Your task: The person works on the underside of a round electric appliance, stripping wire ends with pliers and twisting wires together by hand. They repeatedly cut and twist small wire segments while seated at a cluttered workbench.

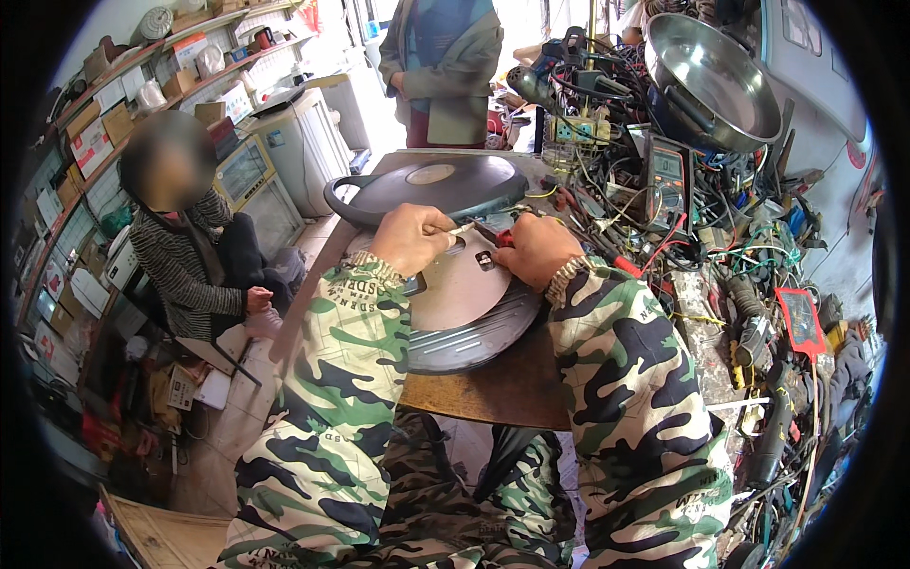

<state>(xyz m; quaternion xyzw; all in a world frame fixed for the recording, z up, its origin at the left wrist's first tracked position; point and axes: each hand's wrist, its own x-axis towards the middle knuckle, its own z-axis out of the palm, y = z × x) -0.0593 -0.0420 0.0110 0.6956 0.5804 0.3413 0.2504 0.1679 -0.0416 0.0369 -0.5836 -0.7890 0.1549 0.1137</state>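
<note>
A light metal plate (pixel 460 294) with cutouts lies on a dark round appliance base (pixel 455 351) on the worktable. At its far left part, my left hand (pixel 412 237) has fingers closed around something small that I cannot make out. My right hand (pixel 545 251) grips a red-handled tool (pixel 504 238) at the far right part of the plate, by a small dark cutout (pixel 483 260). Behind both hands is a black round lid (pixel 417 190) with a light oval patch in its middle.
A seated person (pixel 185 266) is at the left, by shelves of boxes (pixel 95 142); another (pixel 441 66) stands beyond the table (pixel 313 284). The right side is crowded with tangled wires, tools, a multimeter (pixel 668 180) and a steel pan (pixel 716 85).
</note>
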